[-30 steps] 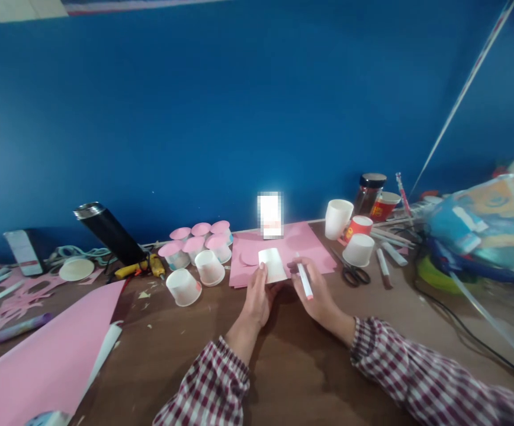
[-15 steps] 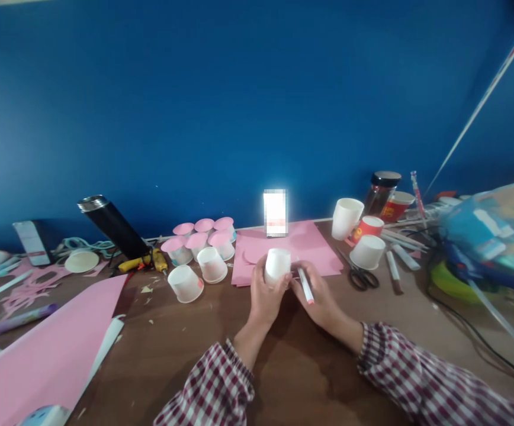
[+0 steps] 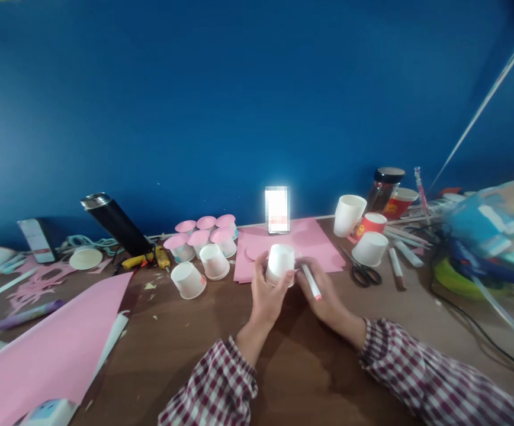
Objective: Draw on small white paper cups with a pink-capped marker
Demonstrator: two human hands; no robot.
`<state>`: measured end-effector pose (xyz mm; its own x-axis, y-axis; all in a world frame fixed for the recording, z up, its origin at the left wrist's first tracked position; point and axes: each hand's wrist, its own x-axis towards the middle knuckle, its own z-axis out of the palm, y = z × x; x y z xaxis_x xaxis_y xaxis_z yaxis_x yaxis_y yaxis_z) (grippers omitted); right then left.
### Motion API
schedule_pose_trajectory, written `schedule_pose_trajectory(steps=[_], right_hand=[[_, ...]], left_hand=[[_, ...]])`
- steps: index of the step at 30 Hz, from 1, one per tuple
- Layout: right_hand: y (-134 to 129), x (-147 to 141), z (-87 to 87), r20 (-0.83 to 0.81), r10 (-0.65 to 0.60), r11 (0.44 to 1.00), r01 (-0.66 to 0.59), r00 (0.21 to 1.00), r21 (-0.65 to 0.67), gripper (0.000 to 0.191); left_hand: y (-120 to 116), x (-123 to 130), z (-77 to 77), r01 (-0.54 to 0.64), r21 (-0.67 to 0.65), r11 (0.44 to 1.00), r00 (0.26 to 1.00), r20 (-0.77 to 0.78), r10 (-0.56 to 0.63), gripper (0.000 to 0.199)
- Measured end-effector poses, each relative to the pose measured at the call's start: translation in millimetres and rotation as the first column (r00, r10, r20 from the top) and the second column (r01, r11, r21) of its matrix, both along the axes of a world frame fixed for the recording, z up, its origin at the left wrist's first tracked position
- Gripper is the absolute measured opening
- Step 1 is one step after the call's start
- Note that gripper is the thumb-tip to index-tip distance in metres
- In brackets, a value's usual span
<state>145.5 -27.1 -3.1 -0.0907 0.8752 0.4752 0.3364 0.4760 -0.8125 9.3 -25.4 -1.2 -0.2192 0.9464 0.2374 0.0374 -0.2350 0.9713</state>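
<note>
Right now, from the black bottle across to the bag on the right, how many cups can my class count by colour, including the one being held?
Pink-topped cups: 6
White cup in the left hand: 1
Other white cups: 4
Red cups: 2
Total: 13

Tabletop (image 3: 186, 361): brown. Wall (image 3: 195, 106) behind far edge: blue. Held cup (image 3: 281, 261): plain white. Held marker (image 3: 311, 281): white barrel, orange-red end. Both sleeves (image 3: 212, 384): burgundy-and-white check. Sheets (image 3: 317, 242) along far edge: pink. Six-cup cluster (image 3: 199, 238), far edge, left of sheets: pink tops. Flask (image 3: 119, 225), toward far left corner: black, silvery rim. Tool (image 3: 163, 258) beside it: yellow. Large sheet (image 3: 70, 343), toward near left corner: pink. Pen (image 3: 30, 315), toward left edge: purple. Scissors (image 3: 366, 276), right of sheets: black handles. Jar (image 3: 384, 186), far edge toward right: black lid, dark brown body.
</note>
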Motion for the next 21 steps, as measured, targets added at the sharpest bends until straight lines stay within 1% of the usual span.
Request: schedule_pose_trajectory(steps=[1, 2, 4, 6, 7, 10, 12, 17, 21], right_hand=[[0, 0, 0.3, -0.012, -0.010, 1.000, 0.010, 1.000, -0.003, 0.019], [0, -1, 0.6, -0.028, -0.021, 1.000, 0.022, 0.999, 0.003, 0.018], [1, -2, 1.4, -0.076, -0.057, 0.997, 0.060, 0.995, 0.039, 0.017], [1, -1, 3.0, -0.122, -0.098, 0.991, 0.108, 0.988, 0.083, 0.017], [1, -1, 3.9, -0.133, -0.108, 0.988, 0.121, 0.985, 0.100, 0.018], [0, 1, 6.2, -0.100, -0.115, 0.984, 0.128, 0.988, 0.128, 0.020], [-1, 3, 6.5, -0.084, -0.116, 0.983, 0.126, 0.990, 0.135, 0.019], [-5, 2, 6.3, -0.079, -0.097, 0.985, 0.107, 0.992, 0.136, 0.016], [-6, 0, 6.0, -0.107, -0.111, 0.986, 0.122, 0.988, 0.109, 0.016]], left_hand=[[1, 0, 0.1, 0.054, -0.060, 0.997, 0.990, 0.134, -0.045, 0.054], [3, 0, 0.0, 0.117, -0.097, 0.988, 0.957, 0.277, -0.086, 0.047], [6, 0, -0.4, 0.242, -0.114, 0.964, 0.854, 0.497, -0.155, 0.042], [8, -2, -0.8, 0.316, -0.119, 0.941, 0.757, 0.629, -0.175, 0.041], [9, -3, -0.8, 0.331, -0.128, 0.935, 0.725, 0.668, -0.165, 0.041], [11, -5, 0.4, 0.346, -0.169, 0.923, 0.680, 0.723, -0.123, 0.040], [11, -7, 1.9, 0.353, -0.186, 0.917, 0.670, 0.735, -0.109, 0.041], [10, -10, 4.1, 0.377, -0.202, 0.904, 0.652, 0.751, -0.104, 0.051], [12, -14, 4.2, 0.386, -0.212, 0.898, 0.630, 0.772, -0.089, 0.050]])
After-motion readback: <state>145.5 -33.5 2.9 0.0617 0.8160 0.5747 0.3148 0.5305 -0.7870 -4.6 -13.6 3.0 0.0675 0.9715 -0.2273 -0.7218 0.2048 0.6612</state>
